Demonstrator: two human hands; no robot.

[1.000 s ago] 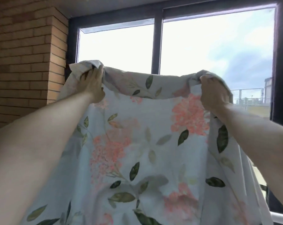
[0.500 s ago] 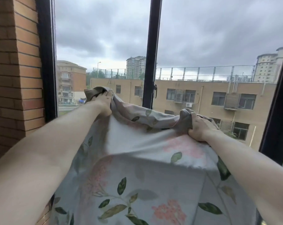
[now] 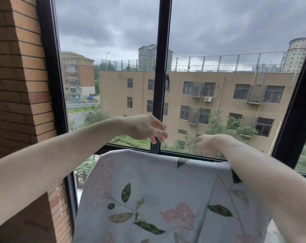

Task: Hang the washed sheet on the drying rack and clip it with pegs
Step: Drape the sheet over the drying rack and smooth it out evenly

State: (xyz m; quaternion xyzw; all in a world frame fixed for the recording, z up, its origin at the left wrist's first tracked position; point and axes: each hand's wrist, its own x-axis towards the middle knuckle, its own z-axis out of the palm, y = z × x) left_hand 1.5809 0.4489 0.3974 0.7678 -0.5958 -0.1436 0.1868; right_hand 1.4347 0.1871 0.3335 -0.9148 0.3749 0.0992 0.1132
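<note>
The washed sheet (image 3: 157, 186), pale blue with green leaves and pink flowers, hangs draped in front of me, its top fold running level just below the window sill. Whatever bar carries it is hidden under the cloth. My left hand (image 3: 145, 128) hovers above the fold with loose, spread fingers and holds nothing. My right hand (image 3: 207, 144) hovers a little lower and to the right, fingers relaxed, also free of the cloth. No pegs are in view.
A black-framed window (image 3: 160, 67) stands right behind the sheet, its middle post between my hands. A brick wall (image 3: 17, 85) closes off the left side. Outside are beige buildings and trees.
Both hands gripped the sheet's top edge and lowered it; now they have let go and lifted off, and the sheet hangs by itself. My view has tilted down.
</note>
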